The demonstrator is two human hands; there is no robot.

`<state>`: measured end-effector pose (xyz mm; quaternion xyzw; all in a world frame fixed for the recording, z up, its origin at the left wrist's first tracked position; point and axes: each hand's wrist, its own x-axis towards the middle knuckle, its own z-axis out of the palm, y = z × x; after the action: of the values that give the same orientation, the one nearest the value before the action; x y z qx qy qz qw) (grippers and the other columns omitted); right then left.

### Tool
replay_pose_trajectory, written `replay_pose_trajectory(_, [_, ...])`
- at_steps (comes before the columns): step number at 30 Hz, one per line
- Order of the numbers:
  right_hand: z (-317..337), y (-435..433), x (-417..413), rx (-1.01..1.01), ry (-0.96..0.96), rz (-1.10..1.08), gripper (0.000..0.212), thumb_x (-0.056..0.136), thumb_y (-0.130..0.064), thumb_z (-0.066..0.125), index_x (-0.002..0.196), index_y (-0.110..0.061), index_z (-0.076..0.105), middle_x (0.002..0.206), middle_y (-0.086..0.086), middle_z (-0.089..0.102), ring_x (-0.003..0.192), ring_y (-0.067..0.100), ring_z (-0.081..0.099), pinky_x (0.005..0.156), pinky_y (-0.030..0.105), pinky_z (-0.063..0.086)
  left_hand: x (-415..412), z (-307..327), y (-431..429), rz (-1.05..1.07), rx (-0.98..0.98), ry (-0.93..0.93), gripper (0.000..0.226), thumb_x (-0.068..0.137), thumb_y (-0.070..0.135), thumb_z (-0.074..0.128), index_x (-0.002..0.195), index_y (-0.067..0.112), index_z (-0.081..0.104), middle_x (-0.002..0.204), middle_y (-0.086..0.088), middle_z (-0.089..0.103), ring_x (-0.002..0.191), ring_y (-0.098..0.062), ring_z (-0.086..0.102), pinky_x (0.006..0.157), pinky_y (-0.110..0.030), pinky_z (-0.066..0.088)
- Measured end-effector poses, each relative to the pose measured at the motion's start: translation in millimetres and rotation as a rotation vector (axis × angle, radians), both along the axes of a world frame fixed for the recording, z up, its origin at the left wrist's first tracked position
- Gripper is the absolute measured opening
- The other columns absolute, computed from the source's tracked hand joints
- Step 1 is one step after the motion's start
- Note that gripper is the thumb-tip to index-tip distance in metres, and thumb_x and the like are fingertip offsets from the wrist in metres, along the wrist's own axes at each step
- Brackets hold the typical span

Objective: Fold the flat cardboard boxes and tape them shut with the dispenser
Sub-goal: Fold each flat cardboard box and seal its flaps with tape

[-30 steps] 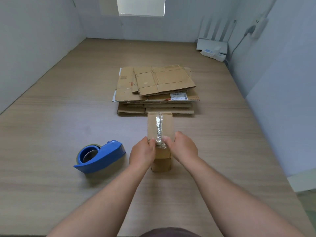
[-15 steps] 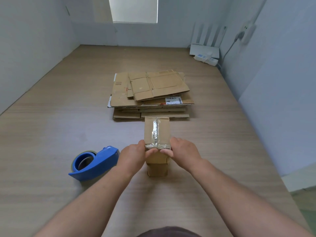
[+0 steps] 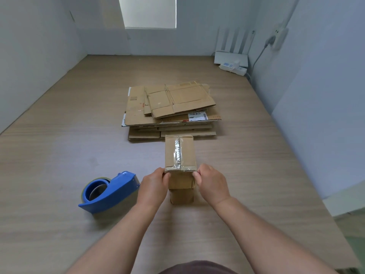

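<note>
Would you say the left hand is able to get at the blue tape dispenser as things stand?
Probably yes. The tape dispenser lies just beside the left hand, with nothing between them. The hand would first have to let go of the box it holds.

Pale grey-blue walls (image 3: pixel 39 46) box in a light wood-grain surface (image 3: pixel 59 135). Daylight glows through a window (image 3: pixel 150 10) at the far end, and a white router (image 3: pixel 231 57) sits in the right corner.
</note>
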<state>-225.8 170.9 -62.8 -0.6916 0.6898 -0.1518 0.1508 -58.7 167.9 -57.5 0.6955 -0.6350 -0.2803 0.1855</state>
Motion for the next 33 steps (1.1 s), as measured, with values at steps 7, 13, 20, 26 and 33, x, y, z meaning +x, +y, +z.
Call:
replay_pose_trajectory(7, [11.2, -1.3, -6.4, 0.156, -0.160, 0.006, 0.016, 0.090, -0.020, 0.056, 0.098, -0.007, 0.060, 0.102, 0.008, 0.063, 0.096, 0.026, 0.056, 0.078, 0.032, 0.039, 4.2, -3.4, 4.1, -0.056, 0.010, 0.011, 0.025, 0.102, 0.026, 0.039, 0.116, 0.023, 0.060, 0.095, 0.000, 0.068, 0.080, -0.016, 0.058, 0.070, -0.027, 0.047])
replay_pose_trajectory(13, [20.6, -10.1, -21.2, 0.260, -0.237, 0.101, 0.015, 0.090, -0.011, 0.054, 0.093, -0.008, 0.069, 0.093, 0.006, 0.068, 0.091, 0.022, 0.059, 0.080, 0.030, 0.044, 22.5, 1.7, 0.3, -0.131, 0.173, 0.211, 0.043, 0.100, 0.015, 0.038, 0.133, 0.038, 0.053, 0.116, 0.002, 0.065, 0.106, -0.015, 0.060, 0.093, -0.033, 0.051])
replay_pose_trajectory(20, [21.5, -15.6, -18.3, 0.251, -0.116, 0.169, 0.022, 0.089, -0.025, 0.063, 0.073, -0.022, 0.048, 0.082, -0.002, 0.055, 0.078, 0.016, 0.047, 0.067, 0.027, 0.031, 22.7, 7.8, -8.8, -0.106, 0.132, 0.032, 0.019, 0.099, 0.025, 0.051, 0.107, 0.017, 0.065, 0.083, 0.005, 0.060, 0.078, -0.009, 0.055, 0.071, -0.022, 0.042])
replay_pose_trajectory(26, [32.1, -25.0, -25.8, 0.400, -0.171, 0.238, 0.014, 0.085, -0.007, 0.057, 0.085, -0.013, 0.069, 0.085, 0.005, 0.070, 0.086, 0.020, 0.065, 0.079, 0.027, 0.050, 27.6, 5.5, -14.3, -0.109, 0.148, 0.056, 0.014, 0.095, 0.027, 0.057, 0.103, 0.021, 0.067, 0.089, 0.005, 0.067, 0.083, -0.009, 0.060, 0.069, -0.021, 0.045])
replay_pose_trajectory(33, [26.4, -26.0, -19.8, 0.249, 0.053, 0.307, 0.017, 0.091, -0.028, 0.059, 0.078, -0.020, 0.050, 0.096, 0.007, 0.065, 0.090, 0.025, 0.055, 0.067, 0.029, 0.032, 20.3, 7.6, -20.0, -0.067, 0.141, 0.006, 0.016, 0.094, 0.027, 0.058, 0.081, 0.019, 0.064, 0.074, 0.001, 0.062, 0.070, -0.014, 0.055, 0.061, -0.027, 0.045])
